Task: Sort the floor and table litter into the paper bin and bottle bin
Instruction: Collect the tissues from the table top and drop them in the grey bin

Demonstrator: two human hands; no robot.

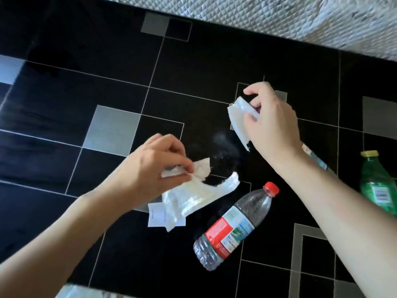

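Item one, paper litter: I log a crumpled white tissue (198, 191) hanging from the left hand (150, 166), whose thumb and curled fingers pinch its upper corner, just below centre of the view. A second white tissue piece (238, 119) sits at 1 o'clock from the first, pinched in the curled fingers of the right hand (272, 121) and lifted off the surface. Beneath the first tissue, at 6 o'clock from the left hand, a small printed paper slip (158, 218) lies flat on the table (64, 104), partly covered. Item two, bottles: a clear bottle with red cap (234, 227) lies on its side at 5 o'clock from centre, untouched; a green bottle with yellow cap (377, 186) lies at the 3 o'clock edge, cut off by the frame. A third labelled item (315, 158) shows only as a sliver behind the right forearm; I cannot say what it is. Progress, as I judge it: early, with paper in both hands but nothing binned, and both bottles and the slip left. Neither bin is in view, nor any floor litter. A quilted white fabric (279, 20) borders the table at 12 o'clock. A pale blurred shape at the 7 o'clock edge is unreadable.
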